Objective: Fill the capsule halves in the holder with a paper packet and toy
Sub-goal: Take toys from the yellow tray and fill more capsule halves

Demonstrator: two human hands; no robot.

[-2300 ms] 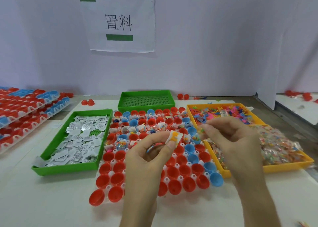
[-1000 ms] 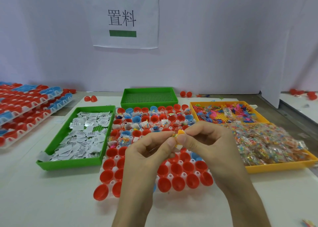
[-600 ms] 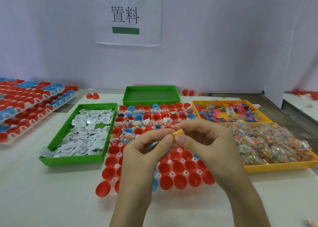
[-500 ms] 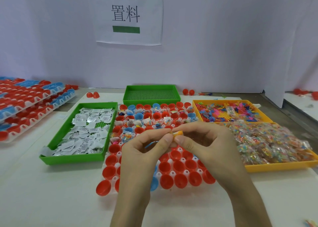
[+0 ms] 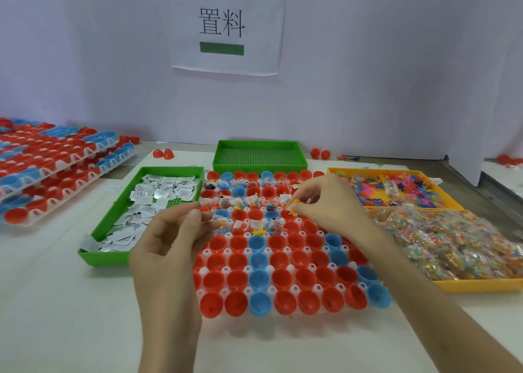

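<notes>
Green tray (image 5: 104, 258) w/ packets (image 5: 158, 200) sitting far left. Left hand (image 5: 175, 239) hovering at the holder's (image 5: 271, 289) left edge, fingers curled; can't tell if it's gripping anything. Back rows looking filled, front halves (image 5: 283, 304) sitting empty. Hands apart. Right hand (image 5: 331, 203) pinching a yellow toy (image 5: 294, 206) over the mid rows, prob. placing it. Next move is calling for centring over a half lacking a toy & releasing. Yellow tray (image 5: 481, 285) w/ more toys sitting right.
</notes>
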